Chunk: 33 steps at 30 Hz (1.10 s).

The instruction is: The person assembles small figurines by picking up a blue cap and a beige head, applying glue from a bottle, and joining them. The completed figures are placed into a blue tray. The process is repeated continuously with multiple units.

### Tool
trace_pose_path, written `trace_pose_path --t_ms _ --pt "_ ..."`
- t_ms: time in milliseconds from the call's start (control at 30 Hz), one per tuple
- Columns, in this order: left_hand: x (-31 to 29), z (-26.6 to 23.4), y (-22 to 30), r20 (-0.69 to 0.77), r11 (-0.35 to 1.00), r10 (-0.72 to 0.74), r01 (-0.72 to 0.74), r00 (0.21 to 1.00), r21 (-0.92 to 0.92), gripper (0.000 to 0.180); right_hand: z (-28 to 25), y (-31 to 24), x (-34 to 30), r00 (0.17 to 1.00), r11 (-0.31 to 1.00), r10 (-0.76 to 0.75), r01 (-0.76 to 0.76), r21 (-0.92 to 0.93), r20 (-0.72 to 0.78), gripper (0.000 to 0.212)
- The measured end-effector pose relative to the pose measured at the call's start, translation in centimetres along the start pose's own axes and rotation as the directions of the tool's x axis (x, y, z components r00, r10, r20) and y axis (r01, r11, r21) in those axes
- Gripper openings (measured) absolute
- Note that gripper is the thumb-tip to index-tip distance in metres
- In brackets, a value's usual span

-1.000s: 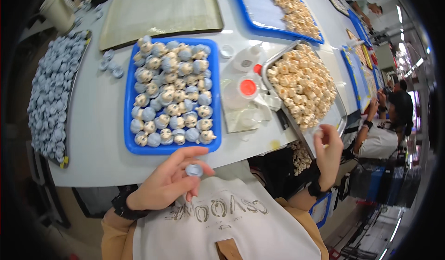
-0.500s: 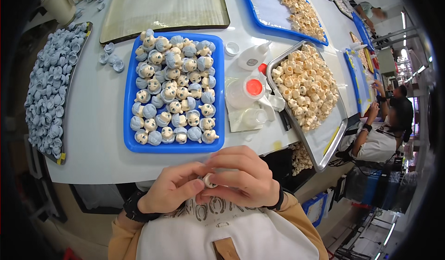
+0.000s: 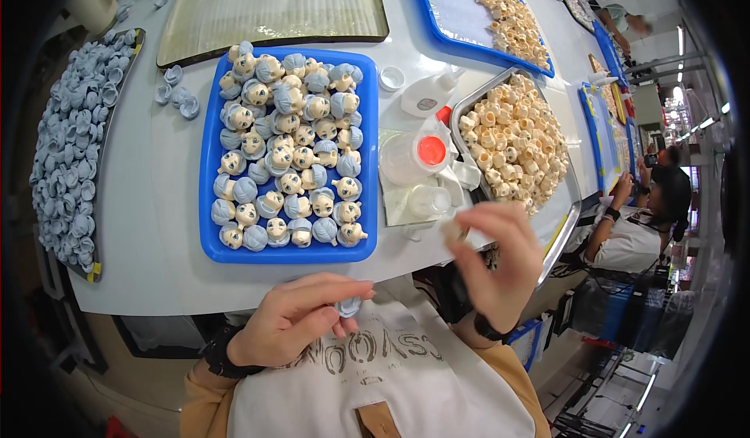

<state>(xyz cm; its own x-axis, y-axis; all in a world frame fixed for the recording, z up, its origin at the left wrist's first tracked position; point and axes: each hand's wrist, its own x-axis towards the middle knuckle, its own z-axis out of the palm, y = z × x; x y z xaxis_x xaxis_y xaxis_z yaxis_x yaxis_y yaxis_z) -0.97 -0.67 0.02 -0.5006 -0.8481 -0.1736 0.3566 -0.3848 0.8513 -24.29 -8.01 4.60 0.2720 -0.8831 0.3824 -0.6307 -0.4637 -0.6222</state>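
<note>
Close to my apron, my left hand (image 3: 291, 322) has its fingers closed on a light-blue doll hair piece (image 3: 348, 307). My right hand (image 3: 500, 260) is raised over the table's front edge, pinching a small cream doll face piece (image 3: 453, 233) that is smeared by motion. Beyond my left hand, a blue tray (image 3: 209, 239) carries several rows of doll heads (image 3: 277, 157) with blue hair and painted faces. A metal tray (image 3: 559, 239) heaped with cream face pieces (image 3: 516, 141) lies just beyond my right hand.
Blue hair pieces (image 3: 74, 149) fill a tray at far left; several loose ones (image 3: 180, 98) lie nearby. Bottles (image 3: 428, 94), a red-topped container (image 3: 431, 151) and a clear cup (image 3: 429, 201) stand between the trays. A co-worker (image 3: 637, 235) sits at far right.
My hands have come apart. The right has swung right and up with the cream piece; the left stays near the apron, with the blue hair piece now showing.
</note>
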Motion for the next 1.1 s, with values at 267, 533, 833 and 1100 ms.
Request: trace_pose_path --t_ms 267,533,833,1100 --pt "-0.3 0.3 -0.1 -0.058 0.980 -0.047 0.034 0.997 -0.196 0.036 0.1 1.6 1.4 0.991 0.971 -0.017 0.048 -0.235 0.132 0.024" --pt "-0.2 -0.1 -0.6 -0.025 0.988 0.007 -0.010 1.000 -0.152 0.043 0.3 2.0 1.4 0.988 0.967 -0.011 0.049 -0.252 0.152 0.024" --pt "-0.2 0.2 -0.5 -0.074 0.983 -0.009 -0.005 0.997 -0.185 0.037 0.1 2.4 0.7 0.994 0.976 0.006 0.018 -0.215 0.108 0.027" --pt "0.2 0.3 -0.4 -0.125 0.975 0.083 -0.106 0.989 -0.196 0.039 0.0 2.7 0.0 1.000 0.989 0.000 0.000 -0.148 0.005 0.028"
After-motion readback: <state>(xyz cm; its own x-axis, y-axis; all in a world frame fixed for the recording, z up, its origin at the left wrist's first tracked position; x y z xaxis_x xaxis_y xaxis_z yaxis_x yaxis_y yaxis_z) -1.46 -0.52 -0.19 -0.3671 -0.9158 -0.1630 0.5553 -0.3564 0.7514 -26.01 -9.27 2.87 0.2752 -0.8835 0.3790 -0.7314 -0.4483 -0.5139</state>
